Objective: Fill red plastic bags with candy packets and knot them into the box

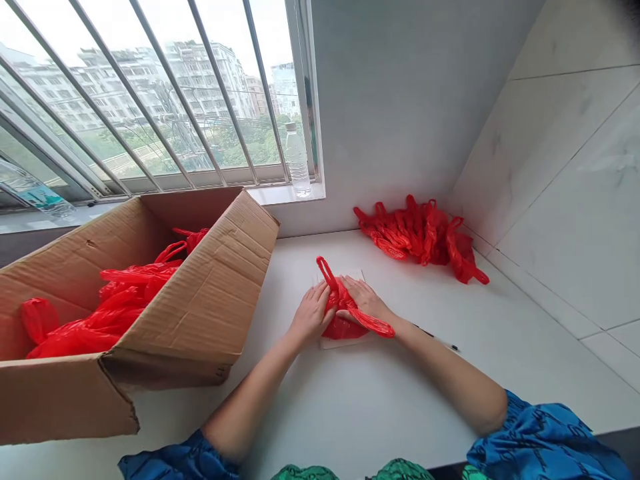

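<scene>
Looks like a plain indoor room, a flat or a small workroom; hard to tell which. Has a metal-framed window with slim grey bars, facing pale multi-storey buildings and, lower down, green treetops. Suggests a home through the smooth grey wall, large whitish marble-patterned tiles and clear plastic water bottle on the sill. Suggests a workroom through the white tabletop bearing a big brown cardboard box of red plastic bags.
</scene>
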`<state>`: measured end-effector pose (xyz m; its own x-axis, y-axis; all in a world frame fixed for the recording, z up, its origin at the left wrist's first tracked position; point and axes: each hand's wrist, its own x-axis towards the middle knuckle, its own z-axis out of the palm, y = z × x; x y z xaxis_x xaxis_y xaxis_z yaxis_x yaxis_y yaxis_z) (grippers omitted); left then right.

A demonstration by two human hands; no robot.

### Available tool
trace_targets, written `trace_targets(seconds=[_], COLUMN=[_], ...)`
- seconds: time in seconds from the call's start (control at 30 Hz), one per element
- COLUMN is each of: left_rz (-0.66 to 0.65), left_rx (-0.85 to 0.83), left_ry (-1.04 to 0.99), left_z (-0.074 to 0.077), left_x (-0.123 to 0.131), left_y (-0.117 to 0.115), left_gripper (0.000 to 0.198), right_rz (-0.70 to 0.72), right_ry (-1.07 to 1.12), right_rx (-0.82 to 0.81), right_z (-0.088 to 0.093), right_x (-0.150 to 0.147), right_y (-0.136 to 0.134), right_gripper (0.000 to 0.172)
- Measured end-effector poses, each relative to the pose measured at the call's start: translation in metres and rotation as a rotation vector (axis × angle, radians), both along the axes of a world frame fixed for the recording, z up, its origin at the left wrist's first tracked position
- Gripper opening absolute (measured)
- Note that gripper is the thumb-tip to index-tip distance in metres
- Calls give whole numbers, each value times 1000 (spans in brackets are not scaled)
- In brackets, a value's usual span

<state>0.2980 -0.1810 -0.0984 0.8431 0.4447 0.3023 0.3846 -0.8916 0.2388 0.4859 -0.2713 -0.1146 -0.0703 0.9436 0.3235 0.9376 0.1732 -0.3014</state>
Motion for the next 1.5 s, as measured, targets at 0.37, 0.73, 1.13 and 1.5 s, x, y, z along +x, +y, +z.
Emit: trace_targets(seconds=[0.37, 0.73, 1.13, 1.5], left_rz=[37, 1, 47, -149], left_rx=[43, -11, -154, -577], left_ry=[61, -56, -368, 115], left_z=[-26, -37, 3, 122], left_x=[0, 1, -21, -59], left_y=[3, 4, -15, -94], left_gripper=[48, 43, 19, 39], right_rz=[-18, 9, 59, 277], right_ry=[-37, -2, 261, 770], right_rx=[-15, -70, 283, -25], right_z=[-22, -19, 19, 62], right_x=[0, -1, -11, -43], right_y=[3, 2, -23, -99], right_gripper=[81, 71, 35, 45])
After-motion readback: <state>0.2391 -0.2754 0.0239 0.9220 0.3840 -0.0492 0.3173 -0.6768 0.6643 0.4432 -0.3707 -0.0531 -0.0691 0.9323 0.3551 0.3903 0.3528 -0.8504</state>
